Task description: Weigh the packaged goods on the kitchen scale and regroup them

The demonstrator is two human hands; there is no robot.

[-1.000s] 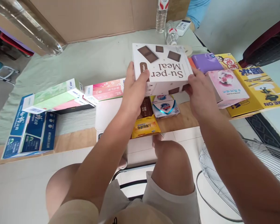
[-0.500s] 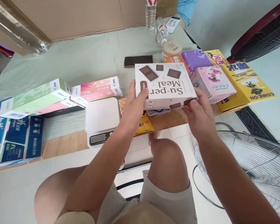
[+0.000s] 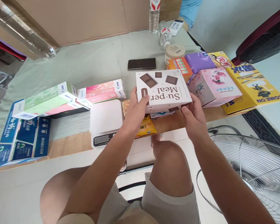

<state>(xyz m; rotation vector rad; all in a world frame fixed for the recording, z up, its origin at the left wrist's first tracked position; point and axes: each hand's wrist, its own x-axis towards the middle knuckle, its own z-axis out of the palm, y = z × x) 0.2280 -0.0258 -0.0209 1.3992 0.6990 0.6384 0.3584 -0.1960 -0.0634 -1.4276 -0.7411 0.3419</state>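
Both my hands grip a white snack box (image 3: 162, 88) printed "Su-per Meal" with brown chocolate squares; its lettering is upside down to me. My left hand (image 3: 135, 110) clasps its left end, thumb on the top face and fingers behind. At the right front corner, my right hand (image 3: 193, 115) is closed on the edge. Under the box, a yellow packet (image 3: 147, 127) and another packet are partly covered. Left of my left hand sits a white kitchen scale (image 3: 106, 116) with a dark display (image 3: 101, 139). I cannot read the display.
Green (image 3: 44, 99) and pink (image 3: 100, 91) cartons and a blue box (image 3: 25, 137) lie left. A phone (image 3: 142, 63) lies behind. Orange (image 3: 179, 67), purple (image 3: 200, 61), pink floral (image 3: 216, 85) and yellow (image 3: 256, 84) packages crowd the right. A wire-caged fan (image 3: 254, 168) stands below right.
The snack box has come slightly toward me and left, exposing more of the orange box behind it. Both hands keep their hold. The whole view has shifted a little.
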